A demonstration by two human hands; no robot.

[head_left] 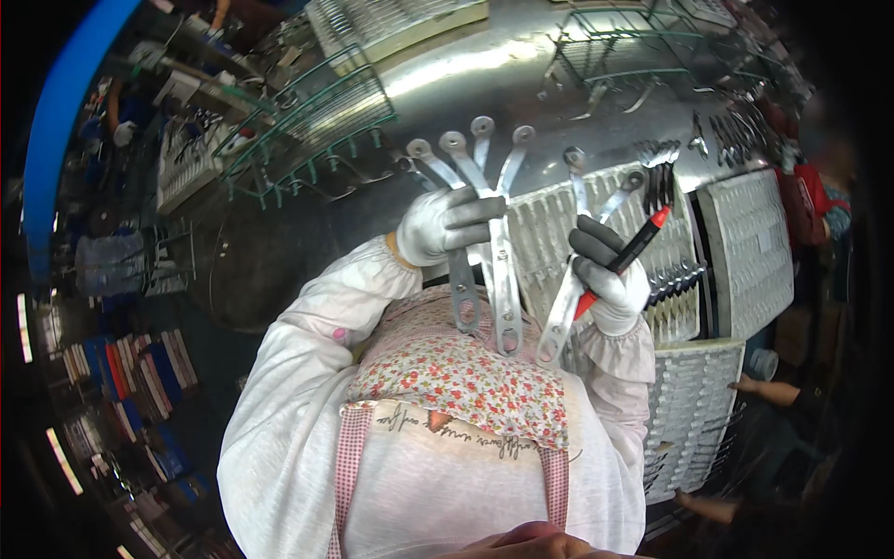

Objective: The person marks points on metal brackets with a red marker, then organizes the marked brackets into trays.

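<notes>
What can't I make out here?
Head view: the middles of the metal strips, covered by the left hand.
Head view: part of the red-and-black marker, covered by the right hand.
Head view: the far end of the upper white tray, cut off by the top edge.

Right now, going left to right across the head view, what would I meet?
Upper-left green wire rack, left gloved hand gripping flat metal pieces, right gloved hand gripping a red-and-black pen-like tool, rightmost pale ridged tray.
</notes>
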